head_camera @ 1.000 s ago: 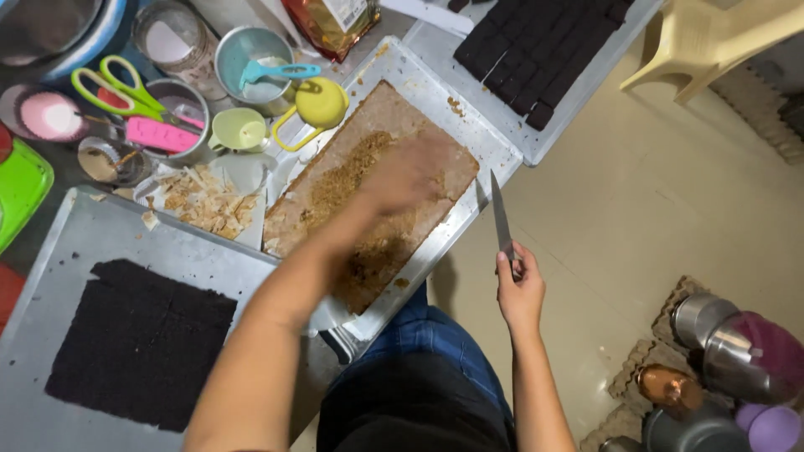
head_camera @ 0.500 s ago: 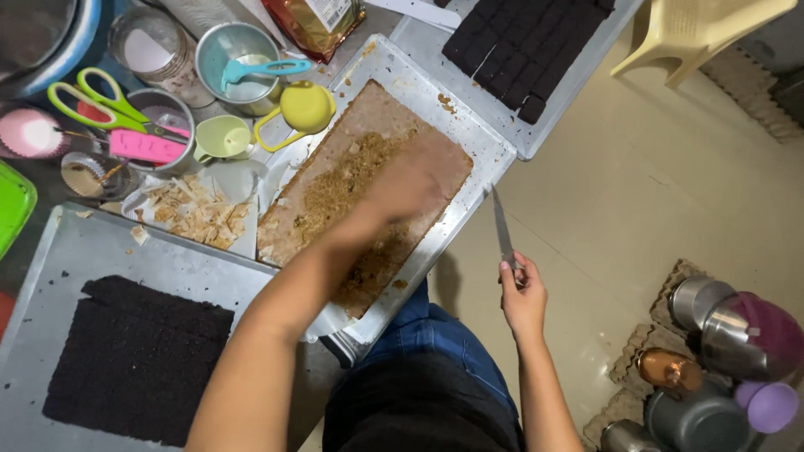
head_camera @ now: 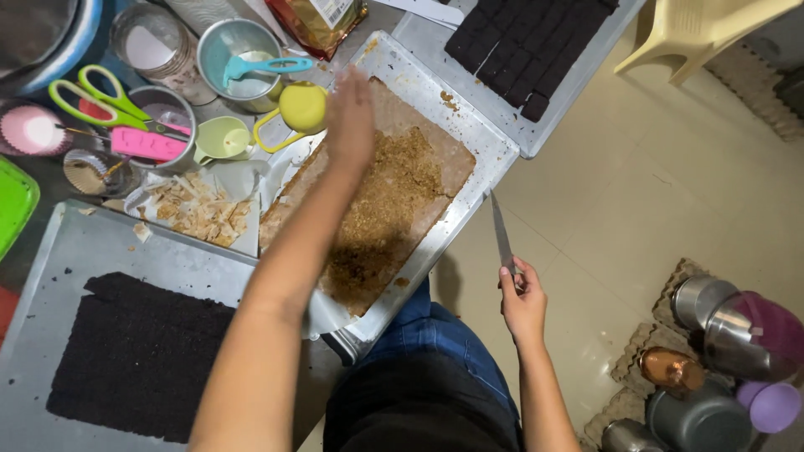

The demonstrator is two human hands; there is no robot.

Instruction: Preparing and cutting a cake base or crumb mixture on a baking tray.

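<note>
**Brown crumb slab under left hand, knife held aside**

Brown crumb-covered slab (head_camera: 377,209) lay on a metal tray (head_camera: 481,142). Left hand (head_camera: 350,117), fingers extended and empty, hovered over the slab's far end. Right hand (head_camera: 523,297) gripped a knife (head_camera: 501,234), blade upward, just beside the tray's edge.

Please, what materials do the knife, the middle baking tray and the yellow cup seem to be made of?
Knife, held in the right hand: the blade looks like bare polished metal, grey and shiny. Baking tray under the left hand: probably aluminium or steel, dull silver with a matte, worn finish. Yellow cup: likely plastic, with uniform bright colour and a soft sheen.
</note>
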